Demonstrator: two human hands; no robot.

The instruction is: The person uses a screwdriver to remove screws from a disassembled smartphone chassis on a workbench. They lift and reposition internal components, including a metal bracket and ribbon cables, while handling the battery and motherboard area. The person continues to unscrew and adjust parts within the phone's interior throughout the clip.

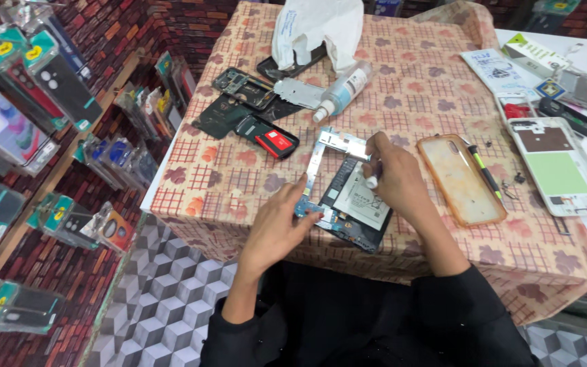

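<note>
- The opened phone [354, 207] is laid near the table's front edge on a patterned tablecloth [429, 88].
- Its lower end is pinned by the left hand [283, 228], fingers pressed together.
- A thin white tool [373, 178] is pinched in the right hand [395, 178] over the battery.

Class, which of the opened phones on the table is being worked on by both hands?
The black opened phone with the white battery, nearest the table's front edge; the others lie untouched.

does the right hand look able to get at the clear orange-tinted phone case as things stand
Probably yes. The right hand is over the opened phone, pinching a small white-tipped tool. The clear orange-tinted phone case lies flat just beside it on the patterned tablecloth, nothing between them; the hand would likely have to free its fingers first.
</note>
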